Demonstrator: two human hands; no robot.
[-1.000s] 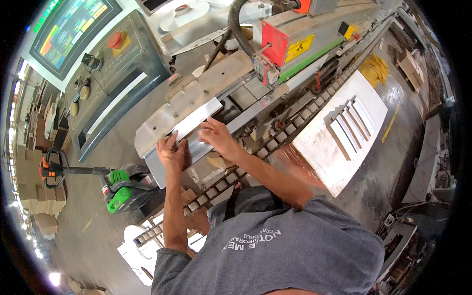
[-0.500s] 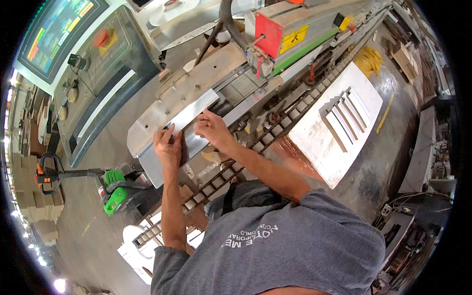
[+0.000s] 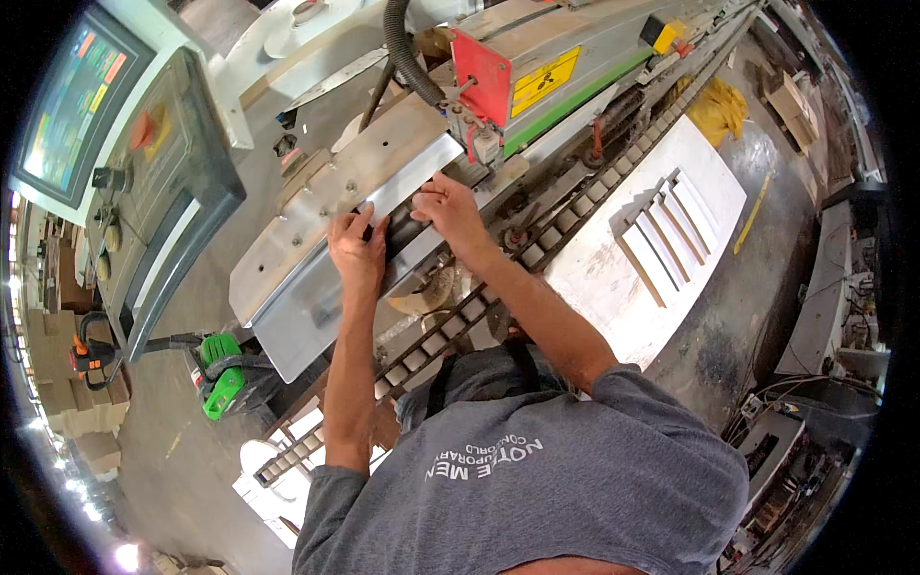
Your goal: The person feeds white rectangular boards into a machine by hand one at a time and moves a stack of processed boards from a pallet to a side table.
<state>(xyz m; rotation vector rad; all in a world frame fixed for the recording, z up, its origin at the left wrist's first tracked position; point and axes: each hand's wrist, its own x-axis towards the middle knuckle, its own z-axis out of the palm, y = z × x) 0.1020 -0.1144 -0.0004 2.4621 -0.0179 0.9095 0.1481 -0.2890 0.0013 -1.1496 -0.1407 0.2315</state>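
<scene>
Both hands at the white strip [image 3: 414, 180], which lies lengthwise on the machine's metal infeed table [image 3: 305, 331], against the fence plate [image 3: 316, 216], far end close to the machine head. Left hand [image 3: 357, 255]: fingers bent over the strip's near end, thumb a little apart; can't tell if it's a true pinch or just a press. Right hand [image 3: 448, 213]: fingers curled, tips bunched at the strip's edge further up; can't tell whether they clamp it. Left forearm comes nearly straight up from the lower edge; right forearm slants in from lower right, elbow out, wrist bent slightly. Just beyond the strip: red end cover [image 3: 481, 77] on the machine head, ribbed black hose [image 3: 407, 57] next to it. Roller rail [image 3: 450, 326] runs diagonally between table and torso. Right of that, white board [image 3: 613, 311] carrying a row of narrow strips [image 3: 668, 235], white faces, brown edges, side by side. Control console [image 3: 158, 144] at left, long slot in its front with something pale in it. Cardboard box [image 3: 792, 110] upper right, contents unreadable from here; yellow sheeting [image 3: 717, 110] near it. Green-and-black pallet jack [image 3: 225, 379] on the floor, lower left.
</scene>
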